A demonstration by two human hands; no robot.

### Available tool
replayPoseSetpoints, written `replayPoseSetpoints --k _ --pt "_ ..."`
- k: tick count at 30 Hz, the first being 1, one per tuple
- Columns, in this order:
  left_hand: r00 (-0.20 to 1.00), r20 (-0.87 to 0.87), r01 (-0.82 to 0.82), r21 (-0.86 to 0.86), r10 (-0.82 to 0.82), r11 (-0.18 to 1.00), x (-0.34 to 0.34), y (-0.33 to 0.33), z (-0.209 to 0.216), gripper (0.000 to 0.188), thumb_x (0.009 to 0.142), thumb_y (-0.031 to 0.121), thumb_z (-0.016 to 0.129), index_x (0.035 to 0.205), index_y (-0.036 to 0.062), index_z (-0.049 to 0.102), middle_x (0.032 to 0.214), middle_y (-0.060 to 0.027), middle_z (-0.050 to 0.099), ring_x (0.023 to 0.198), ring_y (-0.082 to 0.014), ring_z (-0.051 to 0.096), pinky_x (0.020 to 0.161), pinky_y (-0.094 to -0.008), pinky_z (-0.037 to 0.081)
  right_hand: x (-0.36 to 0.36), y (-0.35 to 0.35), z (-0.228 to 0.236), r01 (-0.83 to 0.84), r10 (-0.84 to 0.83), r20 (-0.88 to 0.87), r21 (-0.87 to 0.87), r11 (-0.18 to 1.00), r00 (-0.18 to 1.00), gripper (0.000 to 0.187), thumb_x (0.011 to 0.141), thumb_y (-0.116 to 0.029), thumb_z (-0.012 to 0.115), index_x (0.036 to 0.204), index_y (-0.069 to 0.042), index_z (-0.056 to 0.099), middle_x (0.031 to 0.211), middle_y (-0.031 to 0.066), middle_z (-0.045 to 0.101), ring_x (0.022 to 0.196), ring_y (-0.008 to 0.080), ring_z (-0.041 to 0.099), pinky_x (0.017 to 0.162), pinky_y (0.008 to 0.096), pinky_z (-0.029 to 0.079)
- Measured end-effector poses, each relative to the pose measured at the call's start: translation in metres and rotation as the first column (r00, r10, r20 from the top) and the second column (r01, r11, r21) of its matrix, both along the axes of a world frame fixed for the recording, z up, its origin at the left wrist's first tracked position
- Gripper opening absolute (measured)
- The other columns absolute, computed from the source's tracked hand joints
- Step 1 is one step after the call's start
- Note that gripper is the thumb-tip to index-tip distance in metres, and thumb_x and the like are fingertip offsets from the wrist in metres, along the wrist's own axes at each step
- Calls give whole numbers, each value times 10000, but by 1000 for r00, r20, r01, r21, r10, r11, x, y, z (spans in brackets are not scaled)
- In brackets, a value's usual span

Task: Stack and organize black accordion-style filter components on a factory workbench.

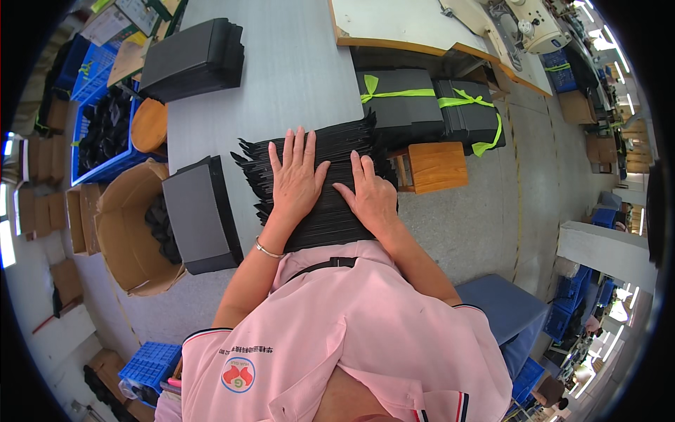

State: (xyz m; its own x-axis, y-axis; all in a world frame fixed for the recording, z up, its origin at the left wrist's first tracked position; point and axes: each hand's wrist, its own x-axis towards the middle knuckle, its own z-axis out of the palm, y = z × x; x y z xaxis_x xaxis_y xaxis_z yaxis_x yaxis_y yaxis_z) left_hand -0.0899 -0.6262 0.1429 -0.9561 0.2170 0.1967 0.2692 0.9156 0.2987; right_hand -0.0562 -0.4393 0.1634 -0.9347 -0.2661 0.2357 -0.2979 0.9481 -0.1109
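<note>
Clear passage: grey tabletop [295, 70], one broad lane ahead of the black layered pile [330, 218], plus one narrow channel between that pile and the lower-left dark stack [200, 211]. Obstacles, left side: said stack, and a second dark stack [186, 60] farther up, with a gap of tabletop between them. Obstacles, right side: two bundles [404, 112] tied in yellow-green, one wooden stool [443, 169], one white worktable [401, 21] beyond.

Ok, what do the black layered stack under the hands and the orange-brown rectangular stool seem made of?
Black layered stack: perhaps fabric or synthetic sheeting, matte, with thin, uneven edges; exact material unclear. Orange-brown rectangular stool: apparently wood, perhaps varnished, given its streaky surface.
</note>
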Motion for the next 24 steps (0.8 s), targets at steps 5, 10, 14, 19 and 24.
replayPoseSetpoints --k 5,10,14,19,24 --pt "1000 11 0 2 0 1000 0 0 0 692 1063 414 550 1631 64 364 1691 -155 345 1601 -317 241 1290 -584 77 1 0 0 3 -2 14 -10 1000 1000 775 918 -525 744 1449 8 556 1242 126 595 581 206 643 527 310 537" --pt "999 14 -34 29 33 999 -3 0 -2 660 1064 413 555 1612 77 403 1670 -140 388 1586 -319 276 1289 -575 94 2 -1 0 8 -8 10 22 1000 1000 761 933 -532 724 1444 9 566 1254 127 595 582 205 640 531 312 538" --pt "998 7 -63 81 63 995 -6 4 -1 635 1061 398 572 1597 86 432 1653 -131 420 1574 -310 304 1290 -559 110 3 0 -2 12 -13 12 23 1000 1000 753 935 -528 721 1442 9 573 1266 127 596 584 204 636 537 314 539" --pt "994 -46 -96 134 103 986 -7 7 -4 613 1032 362 624 1555 73 488 1606 -135 477 1547 -312 353 1287 -556 134 5 1 -3 2 -1 -16 13 1000 1000 750 927 -521 730 1431 15 583 1267 130 605 583 203 629 541 318 536" --pt "993 -43 -103 123 109 987 -7 8 -3 617 1029 362 628 1557 76 487 1605 -130 481 1550 -308 350 1289 -553 132 5 2 -1 -11 11 -14 13 1000 1000 713 941 -473 748 1432 16 579 1280 138 591 596 193 652 550 296 547"
